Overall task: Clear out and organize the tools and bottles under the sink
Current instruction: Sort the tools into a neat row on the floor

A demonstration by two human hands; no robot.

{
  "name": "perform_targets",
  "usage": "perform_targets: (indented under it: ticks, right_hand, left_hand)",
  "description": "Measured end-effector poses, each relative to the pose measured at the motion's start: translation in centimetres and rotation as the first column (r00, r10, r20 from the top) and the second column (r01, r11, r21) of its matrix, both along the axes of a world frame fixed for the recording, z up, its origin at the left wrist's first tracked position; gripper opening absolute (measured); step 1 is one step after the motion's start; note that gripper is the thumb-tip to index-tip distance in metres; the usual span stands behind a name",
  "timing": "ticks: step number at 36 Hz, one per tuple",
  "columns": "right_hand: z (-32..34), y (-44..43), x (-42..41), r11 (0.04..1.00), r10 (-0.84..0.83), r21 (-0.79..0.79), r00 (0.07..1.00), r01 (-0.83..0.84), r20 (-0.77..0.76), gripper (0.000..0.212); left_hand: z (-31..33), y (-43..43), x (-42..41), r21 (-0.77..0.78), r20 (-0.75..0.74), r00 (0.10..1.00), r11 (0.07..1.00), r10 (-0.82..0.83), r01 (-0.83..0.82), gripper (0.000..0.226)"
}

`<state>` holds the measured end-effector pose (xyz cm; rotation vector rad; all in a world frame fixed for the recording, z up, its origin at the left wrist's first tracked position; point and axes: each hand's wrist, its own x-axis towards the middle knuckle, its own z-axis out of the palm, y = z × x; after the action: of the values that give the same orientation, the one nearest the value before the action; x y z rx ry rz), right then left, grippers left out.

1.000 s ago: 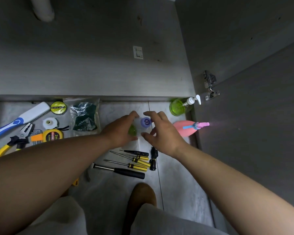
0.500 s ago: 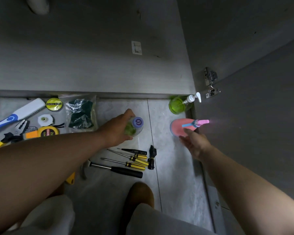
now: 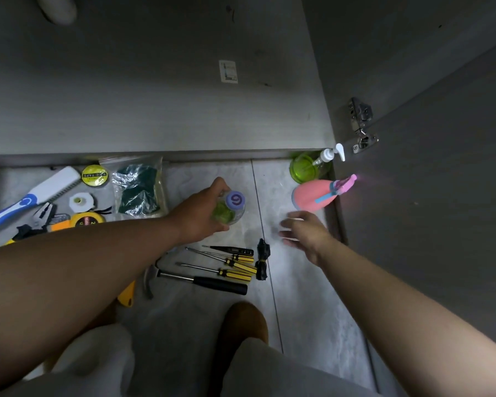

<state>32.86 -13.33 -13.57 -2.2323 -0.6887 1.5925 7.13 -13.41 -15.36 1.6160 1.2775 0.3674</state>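
Note:
My left hand point(image 3: 198, 216) grips a clear bottle point(image 3: 230, 210) with green liquid and a purple cap, held low over the tiled floor. My right hand point(image 3: 304, 230) hovers with spread fingers just below a pink spray bottle point(image 3: 312, 196), holding nothing. A green pump bottle point(image 3: 305, 169) stands behind the pink one at the cabinet edge. Several yellow-handled screwdrivers point(image 3: 235, 263) and a hammer point(image 3: 201, 280) lie on the floor below my hands.
To the left lie a bagged green scrubber point(image 3: 136, 190), tape rolls point(image 3: 94, 175), a tape measure point(image 3: 87, 219), pliers point(image 3: 35, 222) and a blue-white brush point(image 3: 32, 196). The open cabinet door point(image 3: 441, 196) stands on the right. My knees and a brown shoe point(image 3: 242, 325) are below.
My right hand let go of the clear bottle, swung right toward the pink spray bottle, and now hovers slightly lower-left of it. My left hand keeps its grip on the clear bottle.

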Motion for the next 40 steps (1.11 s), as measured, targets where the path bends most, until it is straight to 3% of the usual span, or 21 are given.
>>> perform_targets:
  ticks: [2,5,7,13,18,21,25,29,40]
  right_hand:
    - [0.7,-0.7,-2.3,0.961,0.259,0.111,0.966,-0.255,-0.023,0.047]
    - [0.9,-1.5,-6.1,0.742,0.509,0.366,0.827,-0.562,0.237,0.063]
    - [0.9,-1.7,-7.9,0.599,0.553,0.442,0.744,-0.667,0.374,0.061]
    - [1.5,-1.3,-7.2,0.444,0.569,0.410,0.604,-0.796,0.558,0.042]
    - [1.8,-2.5,-4.0,0.550,0.476,0.505,0.747,-0.665,0.464,0.036]
    - [2.1,-3.3,-1.0,0.630,0.372,0.502,0.797,-0.593,0.476,0.029]
    - [2.0,-4.8,2.8,0.729,0.222,0.446,0.797,-0.518,0.562,0.023]
    - [1.4,-5.3,5.2,0.847,0.027,0.423,0.822,-0.321,0.569,0.023]
    - [1.2,-3.3,5.9,0.907,-0.277,0.421,0.743,-0.007,0.609,0.034]
  left_hand:
    - [0.2,0.0,0.1,-0.004,0.001,1.000,1.000,0.002,-0.002,0.061]
    - [0.5,0.0,0.4,-0.004,0.019,1.000,1.000,0.014,-0.013,0.057]
    - [0.6,-0.1,0.5,-0.002,0.022,1.000,1.000,0.009,-0.009,0.054]
    - [0.3,-0.3,0.7,-0.076,0.066,0.996,0.996,0.053,-0.048,0.059]
    - [-0.7,-1.1,0.5,-0.133,0.020,0.998,0.989,0.062,-0.059,0.077]
    - [-1.6,-0.9,-0.1,-0.158,-0.055,0.997,0.986,0.050,-0.058,0.062]
    - [-2.4,-1.1,-0.8,-0.207,-0.123,0.991,0.978,-0.056,0.029,0.042]
    - [-2.7,-1.6,-1.2,-0.206,-0.180,0.970,0.970,-0.163,0.125,0.037]
    - [-2.3,-1.7,-2.2,-0.131,-0.195,0.964,0.979,-0.180,0.156,0.029]
